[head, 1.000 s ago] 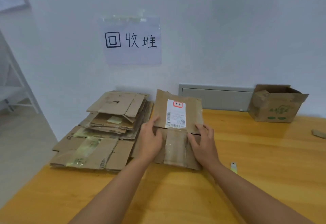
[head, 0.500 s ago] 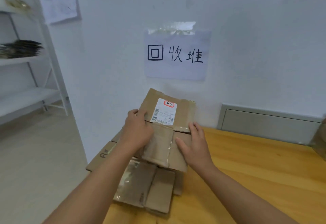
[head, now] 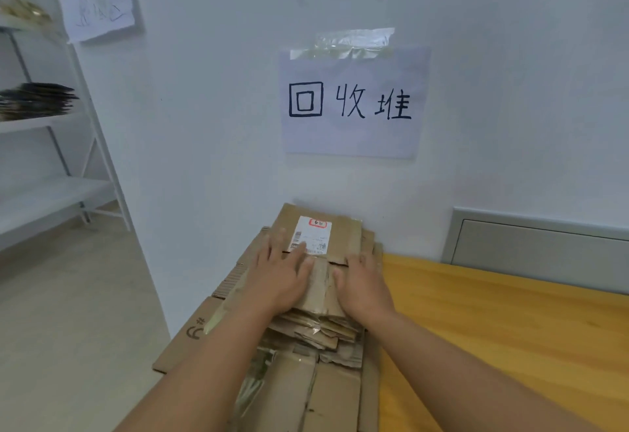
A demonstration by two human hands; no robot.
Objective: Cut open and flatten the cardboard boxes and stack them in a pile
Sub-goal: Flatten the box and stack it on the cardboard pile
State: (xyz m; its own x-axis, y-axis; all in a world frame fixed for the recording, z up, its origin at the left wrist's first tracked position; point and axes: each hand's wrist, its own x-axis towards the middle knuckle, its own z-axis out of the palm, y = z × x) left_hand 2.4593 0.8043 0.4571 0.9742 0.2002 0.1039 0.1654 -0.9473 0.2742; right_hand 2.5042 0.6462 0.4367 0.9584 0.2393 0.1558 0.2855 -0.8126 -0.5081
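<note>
Cardboard, flattened box (head: pixel 321 254) with white label: lies on top of the pile (head: pixel 306 346), directly below the wall sign (head: pixel 354 101). Left hand (head: pixel 279 278) and right hand (head: pixel 364 285): 2 flat palms, fingers straight, pressing it down. Judged: this box stacked; any boxes left are out of view.

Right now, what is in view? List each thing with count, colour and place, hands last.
flattened box with label: one, brown, top of the pile, under both hands
cardboard pile: one stack, brown, at the table's left end by the wall
table: one, yellow wood, right
paper sign: one, white with black handwriting, taped to the wall
shelf unit: one, white, far left
wall panel: one, grey, behind the table
left hand: flat on the top box
right hand: flat on the top box
</note>
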